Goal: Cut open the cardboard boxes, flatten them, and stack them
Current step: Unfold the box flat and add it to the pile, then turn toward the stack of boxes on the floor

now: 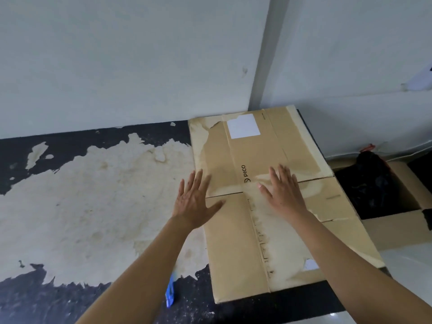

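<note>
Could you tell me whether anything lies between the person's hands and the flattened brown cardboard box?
Nothing visible does. The left hand rests flat on the left edge of the flattened brown cardboard box, the right hand near its middle. The small blue tool lies on the floor beside the left forearm, off the box.

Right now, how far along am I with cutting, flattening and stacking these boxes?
Done: the PICO box lies flat in the corner. In hand: the left hand and right hand, both open, rest flat on it. Still to do: the box at the right stands open with something black inside. The blue cutter lies under the left forearm.
</note>
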